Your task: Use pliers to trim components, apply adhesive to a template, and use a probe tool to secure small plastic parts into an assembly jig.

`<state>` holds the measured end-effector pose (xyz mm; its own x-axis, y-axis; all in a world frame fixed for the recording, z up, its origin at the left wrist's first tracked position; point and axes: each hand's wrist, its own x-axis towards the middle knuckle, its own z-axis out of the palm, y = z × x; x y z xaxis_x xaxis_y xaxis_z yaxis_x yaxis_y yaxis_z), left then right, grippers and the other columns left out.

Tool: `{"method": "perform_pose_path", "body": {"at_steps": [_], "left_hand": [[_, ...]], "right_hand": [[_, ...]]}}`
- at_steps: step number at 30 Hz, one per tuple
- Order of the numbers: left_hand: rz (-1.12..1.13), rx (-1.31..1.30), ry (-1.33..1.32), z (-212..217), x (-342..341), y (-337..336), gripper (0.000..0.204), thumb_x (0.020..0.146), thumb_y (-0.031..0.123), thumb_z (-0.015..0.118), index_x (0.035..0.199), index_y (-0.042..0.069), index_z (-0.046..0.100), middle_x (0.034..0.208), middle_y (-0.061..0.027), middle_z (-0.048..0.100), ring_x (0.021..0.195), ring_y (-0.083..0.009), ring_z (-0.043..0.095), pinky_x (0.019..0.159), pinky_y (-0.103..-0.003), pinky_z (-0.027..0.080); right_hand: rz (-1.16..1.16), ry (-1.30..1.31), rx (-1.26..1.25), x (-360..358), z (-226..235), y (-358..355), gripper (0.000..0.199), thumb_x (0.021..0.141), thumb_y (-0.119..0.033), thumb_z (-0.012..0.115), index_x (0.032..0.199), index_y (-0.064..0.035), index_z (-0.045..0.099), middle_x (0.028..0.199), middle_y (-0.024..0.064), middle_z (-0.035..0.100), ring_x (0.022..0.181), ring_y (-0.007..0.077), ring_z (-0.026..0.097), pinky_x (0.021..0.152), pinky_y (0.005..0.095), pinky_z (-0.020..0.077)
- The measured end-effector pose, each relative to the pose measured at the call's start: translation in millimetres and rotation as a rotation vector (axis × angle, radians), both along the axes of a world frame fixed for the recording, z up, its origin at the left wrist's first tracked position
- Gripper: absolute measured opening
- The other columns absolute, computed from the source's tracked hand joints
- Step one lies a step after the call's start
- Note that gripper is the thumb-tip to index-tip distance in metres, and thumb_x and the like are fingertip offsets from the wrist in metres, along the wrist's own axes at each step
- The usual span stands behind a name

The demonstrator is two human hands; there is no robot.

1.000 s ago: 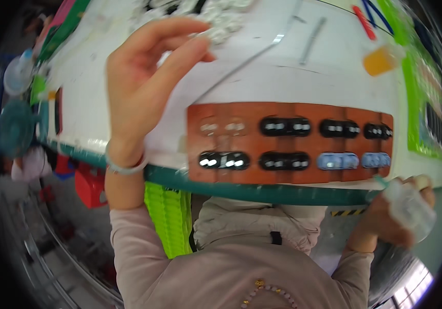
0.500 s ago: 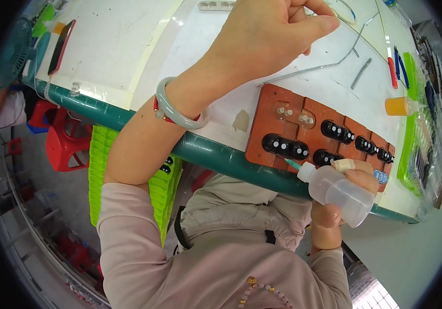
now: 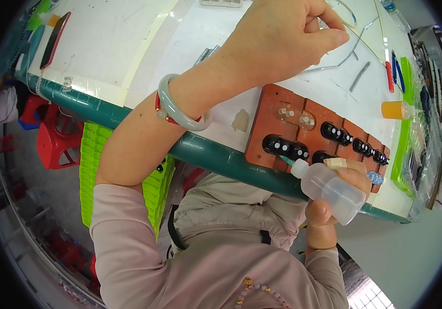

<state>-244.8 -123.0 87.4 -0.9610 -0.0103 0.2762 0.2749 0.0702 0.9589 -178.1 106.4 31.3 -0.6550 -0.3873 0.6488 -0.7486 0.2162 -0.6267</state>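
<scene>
My right hand (image 3: 352,175) is wrapped round a translucent squeeze bottle (image 3: 331,191) with a thin green dispensing tip, a beige wrap on one finger. The tip points up at an oblong black part (image 3: 286,148) with several white dots, seated in a reddish-brown fixture plate (image 3: 303,138). More such black parts (image 3: 336,134) sit in the plate's other recesses. One upper recess holds only small clear pegs (image 3: 286,112). My left hand (image 3: 293,44), with a pale bangle at the wrist, hovers beyond the plate, its thumb and fingertips drawn together; whatever is between them cannot be made out.
Red-handled (image 3: 389,77) and blue-handled tools (image 3: 398,72) lie at the right, beside an orange-filled bottle (image 3: 397,110) and a bright green tray (image 3: 402,154). A phone (image 3: 55,41) lies far left. Green crates (image 3: 93,170) and a red stool (image 3: 59,139) stand below the table edge.
The bottle's tip has shifted slightly left and up along the near black part. My left hand has moved a little right and down in view. The whole view has shifted slightly.
</scene>
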Motion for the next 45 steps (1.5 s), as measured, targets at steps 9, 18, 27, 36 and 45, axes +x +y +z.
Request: {"method": "perform_pose_path", "body": {"at_steps": [9, 18, 27, 36, 45], "left_hand": [[-0.092, -0.058, -0.134, -3, -3, 4, 0.021, 0.087, 0.016, 0.059, 0.091, -0.004, 0.062, 0.065, -0.0025, 0.061, 0.061, -0.0069, 0.057, 0.057, -0.019, 0.044], [-0.043, -0.188, -0.149, -5, -4, 6, 0.022, 0.087, 0.017, 0.06, 0.093, -0.004, 0.063, 0.069, -0.0026, 0.063, 0.065, -0.0061, 0.058, 0.058, -0.02, 0.044], [-0.093, -0.218, -0.213, -8, -4, 8, 0.021, 0.085, 0.015, 0.061, 0.095, -0.003, 0.062, 0.075, -0.0056, 0.065, 0.069, -0.0096, 0.059, 0.065, -0.023, 0.046], [-0.028, -0.307, -0.085, -19, -6, 10, 0.019, 0.086, 0.015, 0.061, 0.098, 0.0, 0.064, 0.082, -0.0025, 0.065, 0.073, -0.0077, 0.059, 0.069, -0.02, 0.045], [-0.018, -0.319, -0.13, -21, -4, 7, 0.018, 0.087, 0.015, 0.06, 0.099, 0.002, 0.064, 0.081, -0.0018, 0.064, 0.075, -0.0084, 0.059, 0.072, -0.02, 0.045]], "right_hand": [[-0.173, -0.035, -0.284, 8, 1, 28, 0.065, 0.076, -0.06, 0.056, 0.097, 0.0004, 0.045, 0.085, 0.0141, 0.05, 0.068, 0.0212, 0.049, 0.053, 0.0284, 0.0424], [-0.08, -0.102, -0.102, 3, -5, 31, 0.066, 0.071, -0.059, 0.065, 0.098, -0.0024, 0.045, 0.087, 0.0116, 0.054, 0.076, 0.0203, 0.053, 0.064, 0.0282, 0.0449], [-0.031, -0.008, -0.02, -3, -4, 30, 0.07, 0.063, -0.053, 0.078, 0.101, -0.0033, 0.046, 0.089, 0.0103, 0.059, 0.078, 0.0203, 0.057, 0.065, 0.028, 0.047], [-0.396, 0.056, -0.343, 1, -9, 52, 0.061, 0.08, -0.056, 0.048, 0.098, 0.002, 0.043, 0.086, 0.0161, 0.048, 0.054, 0.02, 0.049, 0.043, 0.0264, 0.042], [-0.179, -0.157, -0.265, 5, -6, 59, 0.059, 0.068, -0.048, 0.073, 0.097, -0.0039, 0.044, 0.086, 0.0096, 0.055, 0.077, 0.0184, 0.053, 0.066, 0.028, 0.0455]]}}
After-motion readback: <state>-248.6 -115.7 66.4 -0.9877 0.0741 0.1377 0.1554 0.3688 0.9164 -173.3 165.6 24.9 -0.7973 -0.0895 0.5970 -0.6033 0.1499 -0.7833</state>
